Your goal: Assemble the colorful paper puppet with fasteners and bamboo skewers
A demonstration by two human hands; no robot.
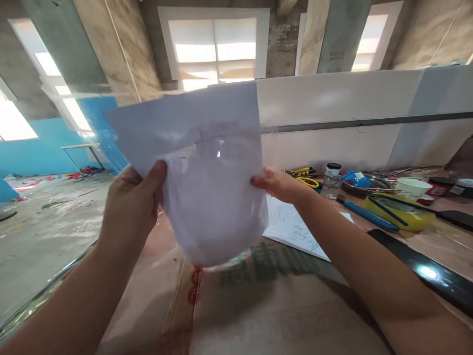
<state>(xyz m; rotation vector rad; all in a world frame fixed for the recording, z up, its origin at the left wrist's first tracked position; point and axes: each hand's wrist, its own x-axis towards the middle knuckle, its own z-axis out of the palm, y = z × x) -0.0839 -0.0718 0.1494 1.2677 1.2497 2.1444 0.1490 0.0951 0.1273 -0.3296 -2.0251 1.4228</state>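
Observation:
A white sheet of paper (210,207) is held up in front of me, its lower part bowed. Shiny clear plastic film (219,150) lies over it and juts past its edges. Faint short dark marks show near the upper right of the sheet. My left hand (135,199) pinches the left edge, thumb on the near face. On the right edge, my right hand (275,185) has a grip with its fingers closed. Behind the right wrist, a paper with line drawings of flowers (295,229) lies on the table. Some fingers are hidden behind the sheet.
Printed sacking (273,301) covers the near table. To the right are yellow-handled tools (305,172), a clear bottle (330,182), a white bowl (412,187), dark-lidded jars (439,186), a yellow item (402,212) and a black bar with a bright glare (417,266). A white wall panel (351,98) stands behind.

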